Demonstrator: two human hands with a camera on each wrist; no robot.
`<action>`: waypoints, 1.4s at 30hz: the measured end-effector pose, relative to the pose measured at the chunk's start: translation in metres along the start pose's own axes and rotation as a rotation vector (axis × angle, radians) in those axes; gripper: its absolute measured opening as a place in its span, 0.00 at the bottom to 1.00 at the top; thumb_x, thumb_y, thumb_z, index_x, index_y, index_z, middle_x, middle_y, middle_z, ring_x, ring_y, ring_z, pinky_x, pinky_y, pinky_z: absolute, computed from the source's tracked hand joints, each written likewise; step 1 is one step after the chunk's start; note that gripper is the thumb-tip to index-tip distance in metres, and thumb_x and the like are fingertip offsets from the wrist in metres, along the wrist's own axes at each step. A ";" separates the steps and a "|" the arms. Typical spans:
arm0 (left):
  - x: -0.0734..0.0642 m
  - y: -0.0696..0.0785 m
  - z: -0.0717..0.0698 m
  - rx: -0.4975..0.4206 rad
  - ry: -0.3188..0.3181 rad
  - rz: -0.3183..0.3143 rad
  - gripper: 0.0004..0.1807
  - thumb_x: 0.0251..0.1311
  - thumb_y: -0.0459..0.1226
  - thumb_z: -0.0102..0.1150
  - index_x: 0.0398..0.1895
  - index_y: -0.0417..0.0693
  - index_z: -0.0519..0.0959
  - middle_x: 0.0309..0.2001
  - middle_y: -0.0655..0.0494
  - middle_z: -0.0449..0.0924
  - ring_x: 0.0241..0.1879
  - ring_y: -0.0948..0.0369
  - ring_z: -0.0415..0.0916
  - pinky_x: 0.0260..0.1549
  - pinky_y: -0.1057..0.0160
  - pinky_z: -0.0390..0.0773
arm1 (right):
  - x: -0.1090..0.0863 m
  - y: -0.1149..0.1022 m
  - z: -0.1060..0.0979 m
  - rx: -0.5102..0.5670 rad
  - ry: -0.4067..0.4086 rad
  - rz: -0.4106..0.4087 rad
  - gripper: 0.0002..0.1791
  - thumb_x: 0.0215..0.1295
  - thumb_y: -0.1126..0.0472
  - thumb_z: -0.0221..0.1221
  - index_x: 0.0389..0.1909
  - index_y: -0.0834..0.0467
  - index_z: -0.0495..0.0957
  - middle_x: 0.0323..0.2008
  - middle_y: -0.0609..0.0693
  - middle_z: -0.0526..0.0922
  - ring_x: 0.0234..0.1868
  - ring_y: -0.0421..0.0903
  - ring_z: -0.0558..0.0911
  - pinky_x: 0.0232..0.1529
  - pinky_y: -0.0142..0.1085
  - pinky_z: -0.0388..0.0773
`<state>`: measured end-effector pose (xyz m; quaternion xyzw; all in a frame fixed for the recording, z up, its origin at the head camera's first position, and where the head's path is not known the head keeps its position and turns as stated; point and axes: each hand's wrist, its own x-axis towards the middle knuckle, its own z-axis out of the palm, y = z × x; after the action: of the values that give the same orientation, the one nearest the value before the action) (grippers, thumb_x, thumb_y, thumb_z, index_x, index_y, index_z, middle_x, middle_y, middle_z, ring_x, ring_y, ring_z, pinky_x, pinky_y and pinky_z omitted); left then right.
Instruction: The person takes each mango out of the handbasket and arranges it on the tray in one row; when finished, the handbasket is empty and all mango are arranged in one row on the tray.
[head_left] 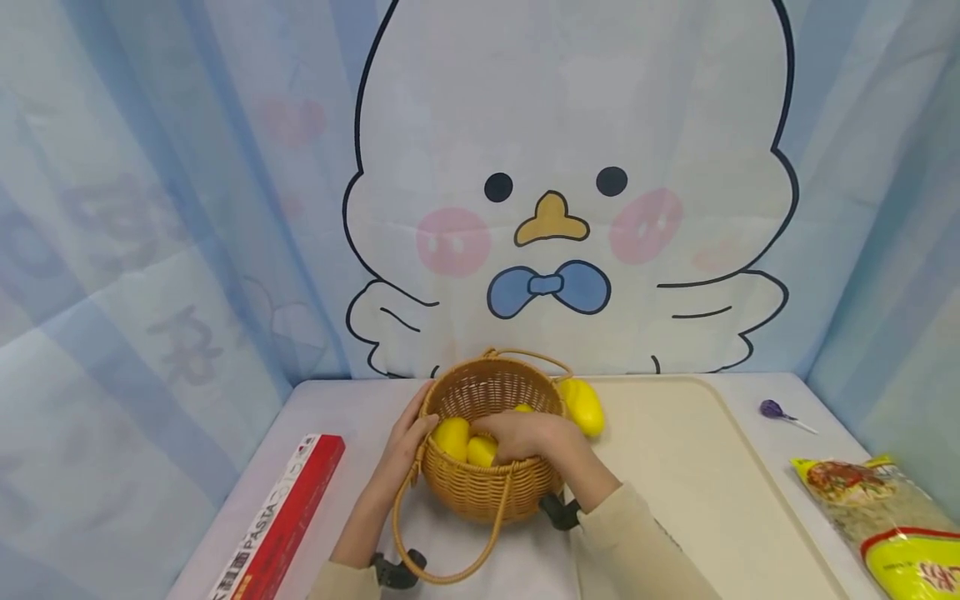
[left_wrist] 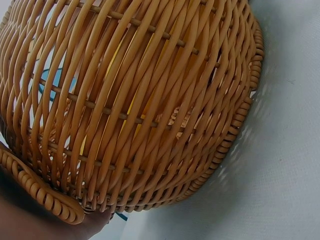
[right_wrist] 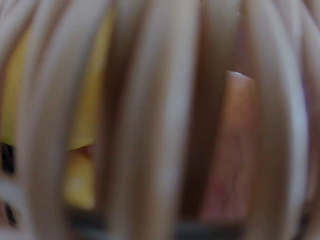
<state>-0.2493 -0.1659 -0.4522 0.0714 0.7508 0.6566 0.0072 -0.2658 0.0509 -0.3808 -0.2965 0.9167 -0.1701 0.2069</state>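
A round wicker basket (head_left: 480, 492) stands at the middle of the table, its two handles folded outward. Several smooth, oval yellow fruits (head_left: 452, 438) lie inside it. My left hand (head_left: 405, 446) grips the basket's left side, thumb at the rim; in the left wrist view the weave (left_wrist: 150, 100) fills most of the picture. Over the right rim, my right hand (head_left: 517, 435) reaches down among the fruits. Its fingertips are hidden, and I cannot tell whether they hold one. Through blurred wicker (right_wrist: 160, 120), the right wrist view shows yellow fruit (right_wrist: 90, 100) and skin. Another yellow fruit (head_left: 582, 407) lies just right of the basket.
A beige tray (head_left: 675, 467) lies to the right, partly under my right forearm. At the left is a red pasta box (head_left: 288, 517). A purple lollipop (head_left: 772, 409) and a yellow-ended food packet (head_left: 885, 508) lie at the far right. Printed curtains enclose the table.
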 end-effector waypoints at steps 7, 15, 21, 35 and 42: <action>0.000 0.001 0.000 0.002 0.000 0.001 0.30 0.73 0.45 0.43 0.76 0.75 0.55 0.79 0.62 0.51 0.79 0.50 0.49 0.75 0.38 0.51 | 0.002 0.001 -0.002 -0.016 0.005 -0.067 0.32 0.57 0.71 0.59 0.64 0.46 0.75 0.58 0.45 0.81 0.49 0.43 0.77 0.52 0.39 0.77; 0.001 0.001 0.000 -0.002 -0.001 0.007 0.29 0.73 0.45 0.43 0.76 0.74 0.55 0.79 0.61 0.51 0.79 0.50 0.48 0.75 0.39 0.50 | 0.004 0.002 -0.002 0.007 0.051 -0.102 0.33 0.55 0.70 0.61 0.64 0.46 0.74 0.60 0.45 0.80 0.52 0.43 0.78 0.56 0.42 0.78; 0.000 0.001 0.000 0.001 -0.002 0.010 0.29 0.73 0.45 0.43 0.76 0.75 0.55 0.79 0.62 0.52 0.79 0.51 0.49 0.75 0.39 0.51 | 0.004 0.004 -0.001 -0.010 0.152 -0.163 0.35 0.53 0.65 0.64 0.65 0.47 0.73 0.62 0.45 0.79 0.60 0.47 0.77 0.60 0.46 0.77; 0.001 0.002 0.000 0.006 0.002 0.007 0.31 0.72 0.48 0.44 0.77 0.70 0.55 0.79 0.61 0.52 0.79 0.50 0.49 0.75 0.38 0.51 | -0.005 0.005 -0.003 0.114 0.378 -0.187 0.40 0.52 0.60 0.62 0.70 0.43 0.67 0.68 0.41 0.72 0.67 0.46 0.71 0.65 0.46 0.72; -0.001 0.001 0.000 0.002 0.009 0.003 0.32 0.72 0.49 0.45 0.78 0.66 0.55 0.79 0.61 0.52 0.79 0.50 0.48 0.75 0.38 0.49 | -0.009 0.008 -0.002 0.225 0.510 -0.218 0.41 0.50 0.61 0.64 0.70 0.41 0.67 0.67 0.39 0.72 0.60 0.42 0.74 0.61 0.43 0.76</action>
<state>-0.2485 -0.1657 -0.4517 0.0698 0.7515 0.6560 0.0029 -0.2635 0.0629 -0.3799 -0.3160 0.8773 -0.3609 -0.0179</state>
